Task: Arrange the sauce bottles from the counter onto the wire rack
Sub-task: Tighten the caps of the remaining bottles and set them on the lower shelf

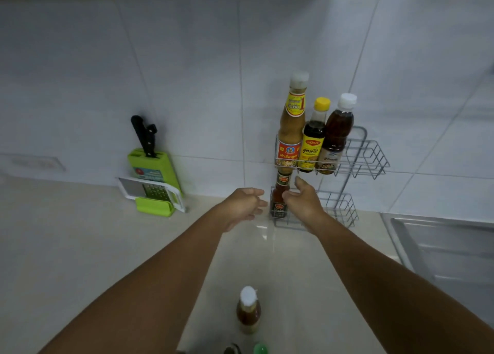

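The small dark glass sauce bottle stands upright at the left end of the grey wire rack's lower shelf, between my hands. My right hand, fingers spread, is nearer; my left hand hangs loosely open.

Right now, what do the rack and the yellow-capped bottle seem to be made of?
The rack: probably thin metal wire with a pale grey coating, judging by its open grid. The yellow-capped bottle: clear body showing dark sauce, either glass or plastic, I cannot tell; the cap looks like matte plastic.
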Demonstrator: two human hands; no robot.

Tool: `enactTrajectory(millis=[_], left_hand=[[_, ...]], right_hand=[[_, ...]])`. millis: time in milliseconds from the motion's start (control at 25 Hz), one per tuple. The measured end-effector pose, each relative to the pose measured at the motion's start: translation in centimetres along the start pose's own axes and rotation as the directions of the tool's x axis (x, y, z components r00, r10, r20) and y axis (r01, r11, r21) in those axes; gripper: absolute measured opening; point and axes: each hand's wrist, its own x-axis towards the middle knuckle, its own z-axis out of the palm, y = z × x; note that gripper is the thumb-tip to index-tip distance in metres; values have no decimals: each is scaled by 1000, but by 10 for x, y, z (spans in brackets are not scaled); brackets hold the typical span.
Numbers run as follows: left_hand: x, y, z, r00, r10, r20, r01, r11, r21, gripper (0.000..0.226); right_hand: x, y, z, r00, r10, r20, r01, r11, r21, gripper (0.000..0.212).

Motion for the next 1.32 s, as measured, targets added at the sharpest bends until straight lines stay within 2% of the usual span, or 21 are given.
enactTrajectory(millis=[80,160,200,240,280,320,400,480,520,600,680,720,800,880,960,1040,1080,1120,1200,1240,1320], left_hand=[[-30,-6,-6,999,36,-12,-35,997,69,47],[-54,-25,-9,999,37,26,-42,977,209,47],[-64,-37,-10,999,13,52,-29,949,313,50],[-75,-48,-9,997,-16,72,-17,900,436,53],[-87,-57,-7,996,-30,80,-20,828,560,57],[-95,-64,-4,995,-45,93,-25,763,645,61],[-112,-75,4,986,-81,144,-55,660,749,72],[-123,-84,11,981,-121,153,-53,589,806,79],[-124,-91,11,979,-142,144,-32,594,804,84],[-126,-99,6,979,-136,150,-20,673,739,99],[-131,-96,2,986,1,169,-111,761,640,102],[-134,-92,2,981,109,160,-182,804,567,96],[-145,-75,8,943,314,112,-333,871,360,71],[-158,-45,15,886,464,22,-459,868,187,43],[-171,-14,16,845,533,49,-535,836,119,32],[-184,12,14,826,514,231,-542,837,75,32],[-187,19,10,824,477,307,-521,850,78,30],[-189,24,8,825,453,337,-512,852,108,29],[-188,29,6,846,478,235,-530,800,281,30],[-187,31,8,839,531,116,-519,718,464,31],[-184,35,13,721,689,-77,-324,433,841,44]], right_hand=[[-32,-12,-4,997,-73,-3,73,996,-46,49],[-67,-15,-6,970,-106,219,125,990,-72,40],[-86,-15,-6,912,-73,403,136,982,-129,38],[-102,-13,-4,820,-6,572,162,961,-222,40],[-121,-8,2,728,80,681,230,907,-352,48],[-137,2,10,681,124,722,321,836,-446,55],[-159,26,29,706,43,707,447,748,-491,43],[-168,45,38,768,-26,639,447,737,-507,26],[-165,50,36,791,-81,607,445,757,-479,28],[-168,38,20,813,-176,555,460,779,-426,31],[-175,5,-2,845,-262,466,464,794,-393,22],[-175,-12,-14,851,-302,430,463,818,-342,19],[-178,-53,-35,867,-352,352,437,877,-200,16],[-183,-92,-53,872,-394,289,442,889,-121,14],[-187,-121,-71,796,-547,258,601,763,-238,14],[-190,-138,-82,675,-672,303,718,506,-478,20],[-192,-143,-84,650,-683,334,720,413,-558,18],[-191,-143,-85,650,-680,341,711,385,-588,16],[-186,-137,-80,712,-654,253,642,462,-612,22],[-182,-134,-75,771,-616,160,571,558,-603,24],[-170,-133,-65,914,-405,-26,341,802,-490,28]])
